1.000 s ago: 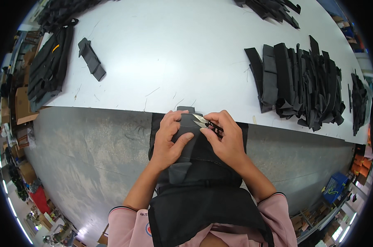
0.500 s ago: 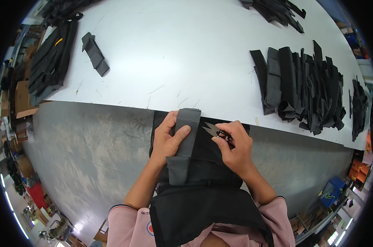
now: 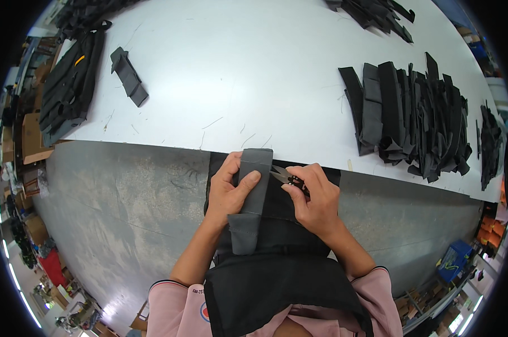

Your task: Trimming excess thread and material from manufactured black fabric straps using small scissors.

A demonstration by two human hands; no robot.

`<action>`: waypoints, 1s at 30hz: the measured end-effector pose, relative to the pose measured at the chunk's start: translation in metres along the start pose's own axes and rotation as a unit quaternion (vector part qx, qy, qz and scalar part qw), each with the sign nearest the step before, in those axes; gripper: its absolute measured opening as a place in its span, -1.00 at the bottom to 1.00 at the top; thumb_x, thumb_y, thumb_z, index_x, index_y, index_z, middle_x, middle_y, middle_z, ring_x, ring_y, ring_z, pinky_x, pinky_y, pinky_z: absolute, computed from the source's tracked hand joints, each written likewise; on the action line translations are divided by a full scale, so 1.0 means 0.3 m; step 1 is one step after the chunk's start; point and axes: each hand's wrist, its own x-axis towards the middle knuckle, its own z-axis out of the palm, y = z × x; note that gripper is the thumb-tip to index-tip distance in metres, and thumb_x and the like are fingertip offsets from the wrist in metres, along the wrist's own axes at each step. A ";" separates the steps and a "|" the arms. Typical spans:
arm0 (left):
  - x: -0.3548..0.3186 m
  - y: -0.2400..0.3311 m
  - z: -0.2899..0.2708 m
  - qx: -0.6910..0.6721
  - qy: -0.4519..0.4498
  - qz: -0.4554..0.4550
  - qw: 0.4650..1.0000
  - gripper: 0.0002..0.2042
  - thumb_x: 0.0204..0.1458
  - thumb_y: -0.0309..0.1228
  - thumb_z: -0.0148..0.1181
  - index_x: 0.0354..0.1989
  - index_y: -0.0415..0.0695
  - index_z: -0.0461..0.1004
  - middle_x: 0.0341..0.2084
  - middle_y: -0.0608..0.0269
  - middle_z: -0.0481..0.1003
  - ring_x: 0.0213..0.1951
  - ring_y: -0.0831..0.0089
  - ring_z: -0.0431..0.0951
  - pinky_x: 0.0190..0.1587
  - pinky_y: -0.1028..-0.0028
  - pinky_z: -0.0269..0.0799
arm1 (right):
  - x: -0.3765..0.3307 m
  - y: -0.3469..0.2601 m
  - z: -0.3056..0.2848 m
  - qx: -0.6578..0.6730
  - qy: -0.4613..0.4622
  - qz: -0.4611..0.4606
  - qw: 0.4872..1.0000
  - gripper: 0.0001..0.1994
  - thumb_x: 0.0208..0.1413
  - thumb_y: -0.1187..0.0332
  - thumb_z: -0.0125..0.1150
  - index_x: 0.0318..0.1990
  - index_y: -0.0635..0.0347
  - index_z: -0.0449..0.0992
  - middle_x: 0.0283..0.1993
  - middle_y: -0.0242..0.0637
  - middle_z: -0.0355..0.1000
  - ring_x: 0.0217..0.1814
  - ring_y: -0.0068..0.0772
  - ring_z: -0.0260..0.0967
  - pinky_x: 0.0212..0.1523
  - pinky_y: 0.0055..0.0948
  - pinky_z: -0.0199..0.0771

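My left hand (image 3: 230, 190) grips a dark grey fabric strip (image 3: 256, 194), thumb on top and fingers beneath. The strip hangs at the table's front edge, and its lower end is folded over above my black apron (image 3: 282, 286). In my right hand (image 3: 317, 197) is a small pair of thread snips (image 3: 290, 180), pinched between thumb and fingers. The blades point left, their tips at or very close to the strip's right edge near its upper end. Whether a thread lies between the blades is too small to tell.
On the white table (image 3: 237, 67) a row of dark fabric strips (image 3: 411, 118) lies at right, with another heap (image 3: 374, 19) behind. One folded strip (image 3: 129, 77) and black fabric bags (image 3: 74, 84) lie at left. Loose threads are scattered near the front edge. A blue crate (image 3: 455, 259) stands on the floor at right.
My right hand has moved slightly left, bringing the snips' tips up to the strip's right edge. The blades look closer together. My left hand holds the strip in nearly the same place.
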 end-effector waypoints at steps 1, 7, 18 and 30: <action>-0.001 -0.003 -0.002 0.017 -0.001 0.003 1.000 -0.80 0.04 -0.44 0.18 -0.20 -0.28 0.47 -0.15 0.26 0.38 -0.11 0.51 0.37 -0.04 0.57 0.26 | -0.001 -0.001 0.000 0.000 0.000 0.000 1.000 -0.77 -0.11 0.47 0.28 -0.24 0.21 0.45 -0.43 -0.30 0.35 -0.56 -0.36 0.36 -0.58 -0.48 0.31; -0.002 -0.004 -0.003 0.052 -0.007 0.004 0.999 -0.79 0.03 -0.42 0.19 -0.21 -0.27 0.48 -0.15 0.23 0.40 -0.08 0.48 0.37 -0.02 0.53 0.25 | 0.001 -0.001 -0.005 0.003 -0.019 0.024 1.000 -0.80 -0.10 0.56 0.25 -0.26 0.27 0.46 -0.44 -0.24 0.35 -0.55 -0.39 0.34 -0.54 -0.52 0.34; 0.008 -0.004 -0.014 0.152 -0.026 0.090 0.984 -0.78 -0.03 -0.39 0.21 -0.22 -0.21 0.49 -0.07 0.15 0.40 0.08 0.30 0.33 0.17 0.30 0.09 | -0.006 -0.003 -0.012 0.031 -0.013 0.044 0.998 -0.78 -0.12 0.50 0.29 -0.25 0.20 0.50 -0.46 -0.30 0.28 -0.59 -0.38 0.28 -0.59 -0.52 0.28; 0.006 -0.002 -0.019 0.248 -0.089 0.124 0.957 -0.81 -0.08 -0.37 0.23 -0.30 -0.15 0.46 0.07 0.16 0.30 0.26 0.25 0.13 0.28 0.03 -0.36 | 0.026 -0.014 0.006 0.019 -0.027 -0.002 0.999 -0.81 -0.11 0.46 0.29 -0.31 0.20 0.45 -0.44 -0.28 0.26 -0.62 -0.33 0.28 -0.61 -0.46 0.27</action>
